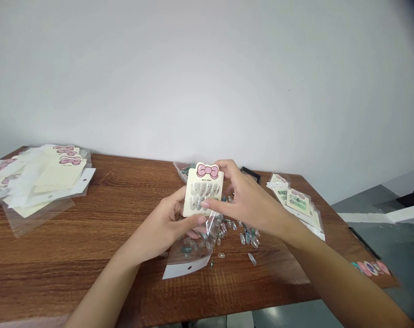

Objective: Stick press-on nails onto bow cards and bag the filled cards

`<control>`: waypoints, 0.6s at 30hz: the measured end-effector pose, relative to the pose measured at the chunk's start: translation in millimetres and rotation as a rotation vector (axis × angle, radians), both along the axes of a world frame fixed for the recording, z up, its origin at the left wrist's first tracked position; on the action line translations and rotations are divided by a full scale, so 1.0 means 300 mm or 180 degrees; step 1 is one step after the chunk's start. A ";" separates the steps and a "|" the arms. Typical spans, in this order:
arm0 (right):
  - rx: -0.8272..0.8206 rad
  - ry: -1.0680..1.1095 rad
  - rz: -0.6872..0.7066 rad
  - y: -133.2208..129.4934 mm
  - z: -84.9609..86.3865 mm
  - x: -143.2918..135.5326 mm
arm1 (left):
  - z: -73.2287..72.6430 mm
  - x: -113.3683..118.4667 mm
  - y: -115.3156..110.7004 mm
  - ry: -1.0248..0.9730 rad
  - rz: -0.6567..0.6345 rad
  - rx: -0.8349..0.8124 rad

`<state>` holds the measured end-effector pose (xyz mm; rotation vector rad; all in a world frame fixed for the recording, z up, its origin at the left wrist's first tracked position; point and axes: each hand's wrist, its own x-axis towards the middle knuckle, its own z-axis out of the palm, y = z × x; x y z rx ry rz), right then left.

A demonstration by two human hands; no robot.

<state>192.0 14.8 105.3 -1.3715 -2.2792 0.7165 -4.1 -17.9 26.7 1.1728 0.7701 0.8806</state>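
Above the table's middle, a cream card (pixel 189 193) with a pink bow top carries two rows of pale, glittery press-on nails. My left hand (pixel 169 223) grips the card's lower left side, thumb at the bottom edge. My right hand (pixel 242 196) holds its right side, with the thumb pressed on a nail in the lower row and the fingers behind the card. A clear plastic sleeve (pixel 193 255) with a white header strip hangs below the card, near my left fingers. Loose press-on nails (pixel 249 238) lie scattered on the wood beneath and to the right.
Blank bow-topped cards (pixel 61 175) and clear sleeves are piled at the left. Packed cards with green nails (pixel 299 202) lie at the right. A plastic bag (pixel 182 168) and a black object (pixel 250 174) sit behind my hands. Round stickers (pixel 370 268) are at the table's right corner.
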 end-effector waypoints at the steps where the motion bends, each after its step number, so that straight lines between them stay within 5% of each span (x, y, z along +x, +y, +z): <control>1: -0.0012 -0.0034 -0.0006 0.000 -0.001 0.000 | -0.001 -0.001 0.000 -0.0002 -0.0002 0.0003; 11: 0.0168 -0.0211 0.0240 0.006 -0.031 0.020 | -0.006 -0.003 -0.007 -0.0060 0.0013 0.0005; 18: 0.1336 -0.0468 0.0458 0.014 -0.091 0.052 | 0.008 0.016 -0.015 0.0215 0.0134 0.0335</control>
